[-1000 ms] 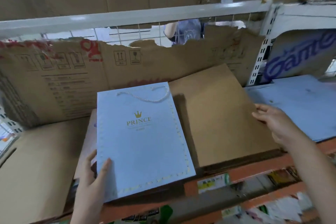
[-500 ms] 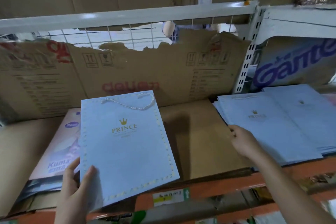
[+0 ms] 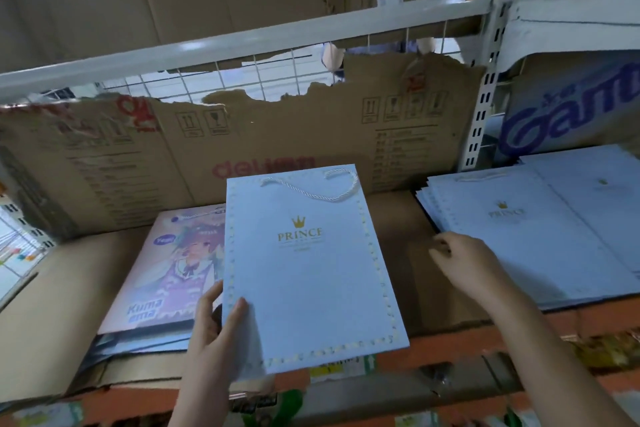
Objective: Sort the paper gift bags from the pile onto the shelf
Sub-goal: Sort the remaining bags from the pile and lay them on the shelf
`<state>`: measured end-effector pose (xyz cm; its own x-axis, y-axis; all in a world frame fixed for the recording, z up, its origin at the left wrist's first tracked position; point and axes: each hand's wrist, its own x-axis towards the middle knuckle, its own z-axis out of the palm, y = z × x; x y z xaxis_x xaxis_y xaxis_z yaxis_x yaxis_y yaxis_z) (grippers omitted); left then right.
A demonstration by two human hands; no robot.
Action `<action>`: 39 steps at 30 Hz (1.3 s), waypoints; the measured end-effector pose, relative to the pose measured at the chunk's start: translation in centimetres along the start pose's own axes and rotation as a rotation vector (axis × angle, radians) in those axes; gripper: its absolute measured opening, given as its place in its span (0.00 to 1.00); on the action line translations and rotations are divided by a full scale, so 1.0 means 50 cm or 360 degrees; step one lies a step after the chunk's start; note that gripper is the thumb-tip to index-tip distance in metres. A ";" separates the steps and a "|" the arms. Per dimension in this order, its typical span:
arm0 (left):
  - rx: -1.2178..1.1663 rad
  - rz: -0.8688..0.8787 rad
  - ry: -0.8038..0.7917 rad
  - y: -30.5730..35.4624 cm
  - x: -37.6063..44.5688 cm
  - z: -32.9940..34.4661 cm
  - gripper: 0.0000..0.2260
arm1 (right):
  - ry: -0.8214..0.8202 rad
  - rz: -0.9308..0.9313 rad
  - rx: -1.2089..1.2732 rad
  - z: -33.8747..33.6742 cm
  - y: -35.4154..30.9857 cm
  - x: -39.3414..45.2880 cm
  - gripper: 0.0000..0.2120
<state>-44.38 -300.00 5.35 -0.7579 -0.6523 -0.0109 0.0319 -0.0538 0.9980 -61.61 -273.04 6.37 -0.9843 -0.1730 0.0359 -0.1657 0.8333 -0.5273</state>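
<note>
Your left hand (image 3: 214,329) is gripping the lower left corner of a pale blue PRINCE gift bag (image 3: 311,274), thumb lying on the printed face and the other fingers curled along and under its left edge. You are holding that bag flat and a little tilted, its bottom edge jutting out past the orange shelf beam (image 3: 450,343) toward you, its white rope handle (image 3: 311,189) pointing away. Your right hand (image 3: 467,262) is reaching in from the right with fingers bent downward, its fingertips at the left edge of the stack of blue PRINCE bags (image 3: 540,239); whether it is pinching anything there you cannot tell from this angle. That stack is lying flat on the shelf, to the right of the held bag. Left of the held bag, partly tucked under it, a pink cartoon gift bag (image 3: 180,260) is sitting on other flat bags over the brown cardboard liner (image 3: 52,305). Behind everything, a torn cardboard sheet (image 3: 242,156) is standing against the wire mesh back (image 3: 242,76), below the grey upper rail (image 3: 277,35).
</note>
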 end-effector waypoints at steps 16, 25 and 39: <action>0.0053 -0.0087 -0.0432 -0.020 -0.041 0.249 0.10 | 0.0175 0.0070 -0.0208 -0.173 0.161 -0.013 0.18; 0.0134 -0.0093 -0.0360 -0.057 -0.120 0.489 0.11 | 0.0177 0.0033 -0.0213 -0.275 0.355 0.037 0.16; 0.1154 0.0196 -0.0014 -0.105 -0.111 0.697 0.18 | 0.0088 -0.0038 -0.0189 -0.334 0.493 0.121 0.16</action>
<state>-63.06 -269.73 2.32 -0.7817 -0.6154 0.1013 -0.3197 0.5347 0.7822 -72.66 -244.76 7.75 -0.9813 -0.1668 0.0957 -0.1917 0.8863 -0.4216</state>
